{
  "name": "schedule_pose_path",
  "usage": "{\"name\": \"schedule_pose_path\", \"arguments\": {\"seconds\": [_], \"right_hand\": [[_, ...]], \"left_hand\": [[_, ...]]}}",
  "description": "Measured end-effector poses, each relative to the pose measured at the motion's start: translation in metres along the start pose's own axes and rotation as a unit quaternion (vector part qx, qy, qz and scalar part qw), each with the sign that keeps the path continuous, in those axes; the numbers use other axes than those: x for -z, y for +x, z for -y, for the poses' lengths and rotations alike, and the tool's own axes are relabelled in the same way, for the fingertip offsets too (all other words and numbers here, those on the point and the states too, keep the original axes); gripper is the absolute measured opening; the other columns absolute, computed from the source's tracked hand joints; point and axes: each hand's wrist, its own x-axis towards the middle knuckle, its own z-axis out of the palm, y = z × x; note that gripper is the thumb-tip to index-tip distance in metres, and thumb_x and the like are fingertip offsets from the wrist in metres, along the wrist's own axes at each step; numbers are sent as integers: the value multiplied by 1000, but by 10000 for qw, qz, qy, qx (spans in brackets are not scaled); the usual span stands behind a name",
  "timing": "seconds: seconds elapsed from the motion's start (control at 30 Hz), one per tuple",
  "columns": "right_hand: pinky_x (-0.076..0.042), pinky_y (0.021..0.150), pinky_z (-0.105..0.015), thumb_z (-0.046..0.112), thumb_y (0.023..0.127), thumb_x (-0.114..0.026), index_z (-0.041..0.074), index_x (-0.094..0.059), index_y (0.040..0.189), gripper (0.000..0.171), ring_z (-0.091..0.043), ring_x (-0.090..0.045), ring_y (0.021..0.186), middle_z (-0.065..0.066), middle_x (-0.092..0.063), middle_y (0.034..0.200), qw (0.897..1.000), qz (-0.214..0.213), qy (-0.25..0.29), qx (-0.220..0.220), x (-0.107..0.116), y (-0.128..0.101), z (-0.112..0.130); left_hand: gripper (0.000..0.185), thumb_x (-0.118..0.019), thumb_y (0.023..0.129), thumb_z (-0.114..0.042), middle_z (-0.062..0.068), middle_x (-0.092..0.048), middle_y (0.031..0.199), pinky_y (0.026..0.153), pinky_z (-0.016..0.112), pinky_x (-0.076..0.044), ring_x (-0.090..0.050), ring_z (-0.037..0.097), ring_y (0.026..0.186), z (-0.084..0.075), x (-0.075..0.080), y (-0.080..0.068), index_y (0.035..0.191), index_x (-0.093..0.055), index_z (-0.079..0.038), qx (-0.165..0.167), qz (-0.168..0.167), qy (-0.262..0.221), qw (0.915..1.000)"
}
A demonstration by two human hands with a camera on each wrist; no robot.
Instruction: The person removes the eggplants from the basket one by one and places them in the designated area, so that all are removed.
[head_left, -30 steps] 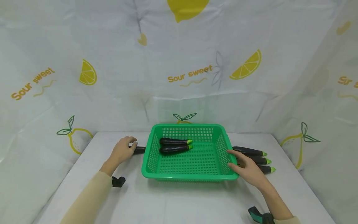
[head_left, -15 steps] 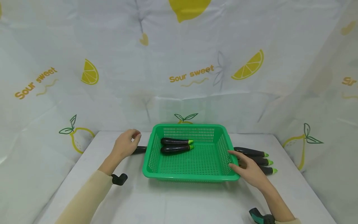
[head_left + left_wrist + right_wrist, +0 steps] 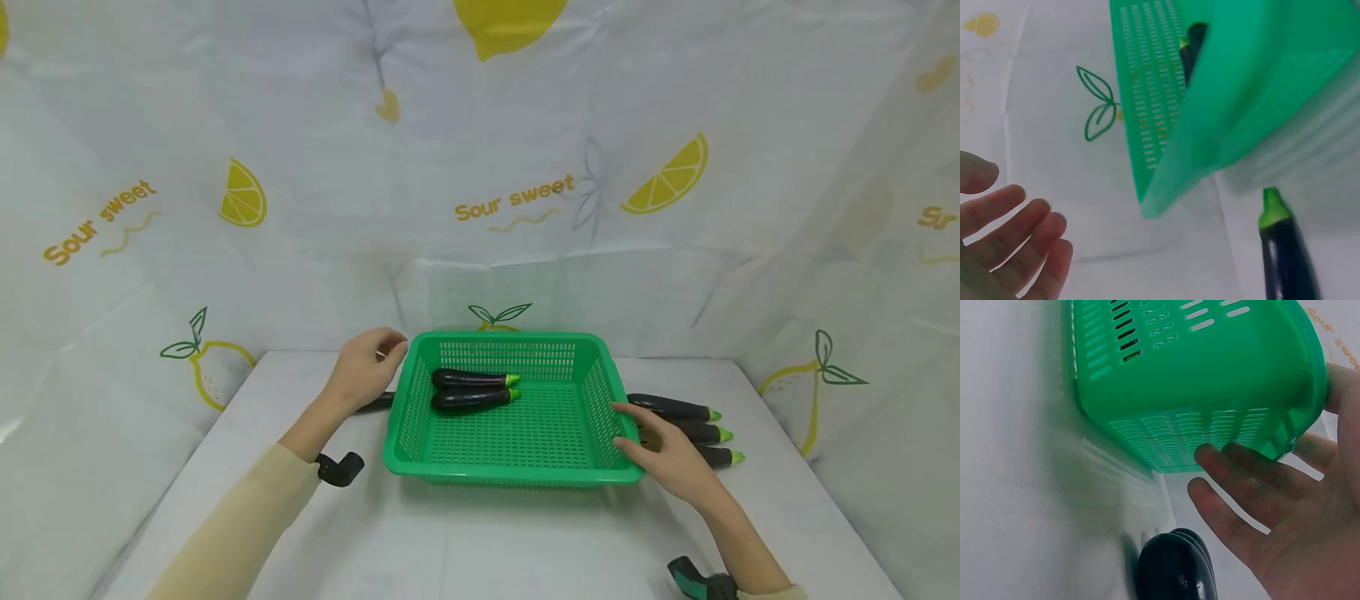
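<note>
A green plastic basket [image 3: 510,478] with slotted walls stands on the table, and two dark purple eggplants [image 3: 471,398] lie side by side at its left. My right hand [image 3: 667,450] holds the basket's right rim, thumb and forefinger over the edge; in the right wrist view the other fingers [image 3: 1241,487] extend along the outer wall. Beside the basket's left rim is my left hand [image 3: 363,371], raised with loosely bent fingers [image 3: 1029,231] and holding nothing. Under it lies one eggplant [image 3: 1288,256], its green stem end near the basket; the head view hides part of it.
Three more eggplants [image 3: 671,407] lie in a row right of the basket, partly behind my right hand. A white sheet [image 3: 337,208] printed with lemons hangs behind the table [image 3: 465,550] and along both sides.
My left hand has risen off the eggplant on the left and moved rightward to the basket's left rim. The right hand and the basket show no clear movement.
</note>
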Motion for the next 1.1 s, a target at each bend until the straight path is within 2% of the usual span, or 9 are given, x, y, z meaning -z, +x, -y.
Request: {"name": "schedule_pose_path", "arguments": {"seconds": [0.27, 0.67, 0.93, 1.1], "right_hand": [[-54, 90, -46, 24, 101, -66, 4, -47, 150, 57, -46, -57, 125, -29, -45, 150, 10000, -21, -23, 4, -1, 0, 0], [-54, 90, -47, 25, 101, -66, 3, -47, 150, 56, -47, -57, 125, -29, -45, 150, 10000, -38, -47, 1, 0, 0, -1], [-54, 90, -47, 26, 102, -66, 3, -47, 150, 57, -47, -57, 124, -29, -45, 150, 10000, -24, -61, 2, 0, 0, -1], [-55, 88, -42, 25, 102, -66, 3, -47, 150, 57, -46, -58, 124, -29, -45, 150, 10000, -6, -57, 4, 0, 1, -1]], "left_hand": [[24, -59, 104, -20, 11, -70, 105, 85, 43, -55, -66, 27, 96, -21, -3, 9, 115, -71, -2, -213, 196, -138, 9995], [27, -60, 103, -22, 12, -70, 111, 86, 44, -54, -66, 27, 99, -37, -15, 30, 120, -69, -2, -441, 564, -45, 9974], [31, -59, 104, -26, 11, -68, 116, 87, 44, -53, -65, 26, 102, -42, -31, 39, 124, -67, -5, -259, 872, 143, 9957], [32, -58, 104, -28, 10, -69, 117, 88, 45, -53, -65, 26, 103, -43, -38, 44, 125, -67, -5, -176, 1033, 138, 9944]]}}
